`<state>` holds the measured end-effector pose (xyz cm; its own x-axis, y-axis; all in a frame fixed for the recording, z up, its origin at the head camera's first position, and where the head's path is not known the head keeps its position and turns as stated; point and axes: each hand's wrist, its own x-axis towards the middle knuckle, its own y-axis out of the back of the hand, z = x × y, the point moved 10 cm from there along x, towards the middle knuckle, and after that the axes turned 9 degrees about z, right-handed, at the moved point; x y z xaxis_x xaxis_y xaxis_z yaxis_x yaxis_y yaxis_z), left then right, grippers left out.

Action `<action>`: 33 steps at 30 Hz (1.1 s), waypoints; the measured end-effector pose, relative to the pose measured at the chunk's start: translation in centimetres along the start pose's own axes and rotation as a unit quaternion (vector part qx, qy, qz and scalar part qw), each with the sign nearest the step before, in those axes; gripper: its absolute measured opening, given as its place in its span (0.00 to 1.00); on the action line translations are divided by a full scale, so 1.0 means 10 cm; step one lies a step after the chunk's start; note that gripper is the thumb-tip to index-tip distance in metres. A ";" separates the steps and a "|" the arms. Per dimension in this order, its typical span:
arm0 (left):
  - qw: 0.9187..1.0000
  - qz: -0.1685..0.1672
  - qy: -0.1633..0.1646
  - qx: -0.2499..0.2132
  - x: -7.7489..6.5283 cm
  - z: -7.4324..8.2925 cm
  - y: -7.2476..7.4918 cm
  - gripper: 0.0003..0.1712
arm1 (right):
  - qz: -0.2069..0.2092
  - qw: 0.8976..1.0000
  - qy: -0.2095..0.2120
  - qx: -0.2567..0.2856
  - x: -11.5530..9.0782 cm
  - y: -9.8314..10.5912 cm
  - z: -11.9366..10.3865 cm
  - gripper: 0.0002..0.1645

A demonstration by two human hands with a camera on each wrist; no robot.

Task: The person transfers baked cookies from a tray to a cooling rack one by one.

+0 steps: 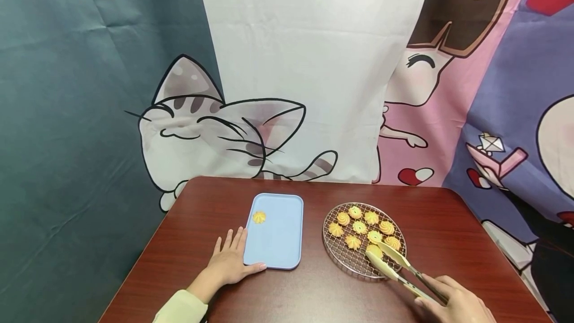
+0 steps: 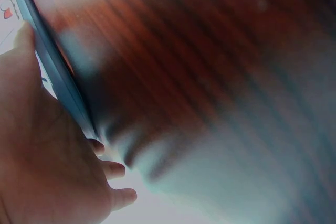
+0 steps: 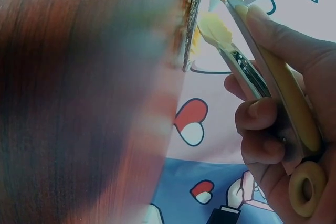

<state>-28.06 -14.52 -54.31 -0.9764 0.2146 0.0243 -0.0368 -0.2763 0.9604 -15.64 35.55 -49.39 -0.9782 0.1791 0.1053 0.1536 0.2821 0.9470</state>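
Observation:
My left hand (image 1: 230, 260) lies with fingers spread at the near left corner of a blue tray (image 1: 278, 236), the thumb along its near edge. One piped cookie (image 1: 259, 217) sits toward the tray's far left. In my right hand (image 1: 455, 300) I grip a pair of tongs (image 1: 405, 268) with pale yellow tips; the right wrist view shows thumb and fingers curled round the handles (image 3: 289, 93). The parted tips reach over the near right of a round wire cooling rack (image 1: 334, 253), on either side of a cookie (image 1: 374, 250). Several more swirled cookies (image 1: 353, 242) lie on the rack.
Tray and rack stand side by side on a dark reddish-brown wooden table (image 1: 314, 293), with bare wood between them. Behind the table's far edge hangs a printed cloth (image 1: 314, 54) with a cartoon cat and figures.

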 end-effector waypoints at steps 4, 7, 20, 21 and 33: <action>1.000 0.000 0.001 0.000 0.00 0.00 0.00 0.71 | 0.000 1.000 0.003 -0.002 0.01 0.00 0.00 0.45; 1.000 0.001 0.001 -0.001 0.00 0.00 0.00 0.71 | 0.009 1.000 0.009 -0.001 0.00 0.02 -0.01 0.45; 1.000 -0.002 0.004 -0.004 0.01 -0.02 -0.01 0.72 | 0.019 1.000 0.021 0.002 -0.01 0.07 -0.08 0.49; 1.000 -0.002 0.004 -0.004 0.01 -0.02 -0.01 0.72 | 0.013 1.000 0.020 0.002 -0.01 0.06 -0.08 0.50; 1.000 -0.004 0.005 -0.006 0.01 -0.02 -0.01 0.72 | 0.035 0.998 0.055 0.021 0.00 0.09 -0.29 0.48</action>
<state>-28.16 -14.64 -54.45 -0.9780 0.2080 0.0135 -0.0477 -0.2867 0.9568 -15.88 33.04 -47.61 -0.9740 0.0966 0.2050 0.2252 0.3113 0.9232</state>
